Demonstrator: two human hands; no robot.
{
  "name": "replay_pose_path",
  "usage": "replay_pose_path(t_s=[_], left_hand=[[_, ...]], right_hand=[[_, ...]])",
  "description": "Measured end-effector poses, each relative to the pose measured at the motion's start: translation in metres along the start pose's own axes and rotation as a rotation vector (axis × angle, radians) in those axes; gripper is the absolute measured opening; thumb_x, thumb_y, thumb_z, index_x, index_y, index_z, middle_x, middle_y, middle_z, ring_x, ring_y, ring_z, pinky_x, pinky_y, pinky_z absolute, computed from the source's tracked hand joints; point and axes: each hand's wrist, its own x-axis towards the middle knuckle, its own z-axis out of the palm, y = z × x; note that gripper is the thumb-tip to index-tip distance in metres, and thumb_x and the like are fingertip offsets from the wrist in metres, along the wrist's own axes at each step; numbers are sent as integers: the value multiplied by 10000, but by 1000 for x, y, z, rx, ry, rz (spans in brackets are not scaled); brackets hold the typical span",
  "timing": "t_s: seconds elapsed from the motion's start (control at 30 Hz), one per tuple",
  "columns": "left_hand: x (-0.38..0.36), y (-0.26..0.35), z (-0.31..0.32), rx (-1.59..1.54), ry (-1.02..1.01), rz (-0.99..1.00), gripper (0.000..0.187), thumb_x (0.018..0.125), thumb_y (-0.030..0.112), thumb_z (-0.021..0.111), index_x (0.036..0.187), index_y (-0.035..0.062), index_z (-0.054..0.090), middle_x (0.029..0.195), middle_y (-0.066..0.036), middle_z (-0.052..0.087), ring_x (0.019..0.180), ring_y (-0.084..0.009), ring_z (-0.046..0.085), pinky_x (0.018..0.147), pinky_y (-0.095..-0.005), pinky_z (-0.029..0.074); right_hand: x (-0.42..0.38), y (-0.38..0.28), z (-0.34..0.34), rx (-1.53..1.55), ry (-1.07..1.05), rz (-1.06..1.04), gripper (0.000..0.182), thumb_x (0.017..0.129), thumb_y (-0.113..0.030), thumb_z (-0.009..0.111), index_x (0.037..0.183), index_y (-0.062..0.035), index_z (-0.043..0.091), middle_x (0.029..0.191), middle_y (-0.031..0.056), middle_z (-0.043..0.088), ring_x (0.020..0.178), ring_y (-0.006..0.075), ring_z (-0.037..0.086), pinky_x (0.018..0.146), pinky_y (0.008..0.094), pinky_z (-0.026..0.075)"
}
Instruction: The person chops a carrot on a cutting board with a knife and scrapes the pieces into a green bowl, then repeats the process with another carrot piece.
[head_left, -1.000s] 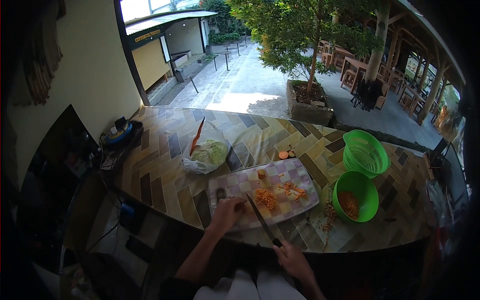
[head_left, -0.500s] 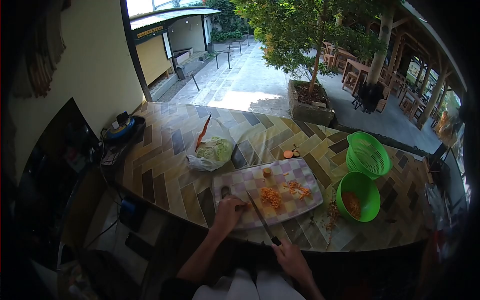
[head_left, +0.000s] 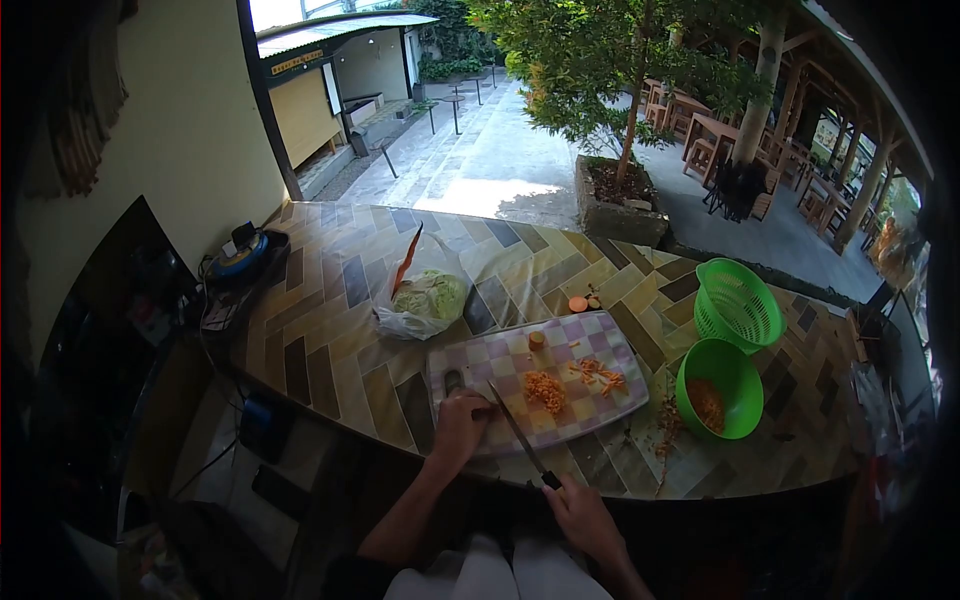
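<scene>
My right hand [head_left: 582, 515] is closed round the black handle of a knife [head_left: 522, 434], whose blade slants up and left over the checkered cutting board [head_left: 480, 355]. At the board's near left corner, my left hand [head_left: 461, 425] rests with its fingers drawn together left of the blade. Whatever its fingertips pinch is too small to make out. A heap of finely diced carrot [head_left: 544, 393] lies right of the knife, with carrot strips [head_left: 597, 376] further right. An upright carrot chunk [head_left: 537, 341] stands behind the heap.
A plastic bag [head_left: 405, 325] holds a pale green cabbage [head_left: 432, 293] and a carrot [head_left: 408, 257]. To the right are a green bowl [head_left: 745, 395] with orange bits inside and a green colander [head_left: 738, 300]. Scraps [head_left: 665, 425] lie beside the board; carrot ends [head_left: 578, 304] lie behind it.
The view has shifted very slightly. Both hands and the knife hold nearly the same positions over the board.
</scene>
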Motion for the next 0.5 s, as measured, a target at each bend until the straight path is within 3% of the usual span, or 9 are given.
replay_pose_path(t_s=[0.27,0.5], left_hand=[[-3,-3,3,50,28,-29,166,676,-9,710,832,28,752,848,-135,703,884,-318,646,815,-387,519],[-10,-2,3,42,41,14,100,746,44,735,835,0,741,860,-135,698,893,-323,629,811,-397,512]], right_hand=[[6,-21,7,-317,-72,124,318,1014,-308,481,1010,10,496,787,282,642,773,480,634,705,550,511],[26,-8,5,-89,-60,11,301,1009,-266,489,972,32,505,797,280,637,788,485,609,701,551,459]])
